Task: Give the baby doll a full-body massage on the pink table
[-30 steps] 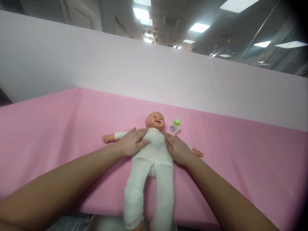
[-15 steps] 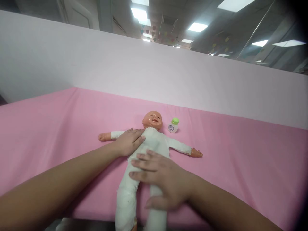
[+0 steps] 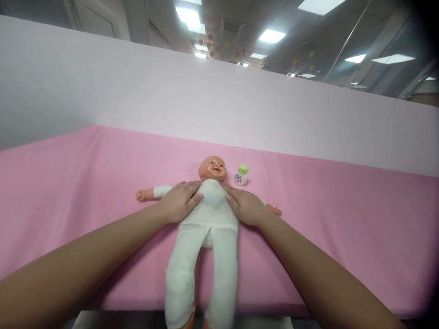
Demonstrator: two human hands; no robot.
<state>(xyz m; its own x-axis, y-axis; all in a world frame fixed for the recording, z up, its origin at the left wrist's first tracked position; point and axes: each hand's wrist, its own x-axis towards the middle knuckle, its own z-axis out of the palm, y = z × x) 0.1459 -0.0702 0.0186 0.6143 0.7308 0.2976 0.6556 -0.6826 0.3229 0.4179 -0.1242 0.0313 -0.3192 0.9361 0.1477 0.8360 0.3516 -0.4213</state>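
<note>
A baby doll (image 3: 212, 214) with a white cloth body and hard head lies face up, its legs reaching past the near edge of the pink surface. My left hand (image 3: 181, 202) rests flat on the doll's chest and shoulder at the left, fingers stretched out. On the opposite side my right hand (image 3: 247, 204) lies open over the other shoulder, covering most of that doll arm. Neither hand grips anything. Beside the doll's head stands a small clear bottle (image 3: 240, 175) with a green cap.
A pink sheet (image 3: 325, 219) covers the tabletop, with light creases. Behind it rises a pale wall panel (image 3: 192, 100). Above the panel is glass (image 3: 291, 50) showing ceiling lights.
My right hand has moved up and away from the doll's belly and leg to its shoulder at the right. My left hand stays on the chest. The view has shifted slightly.
</note>
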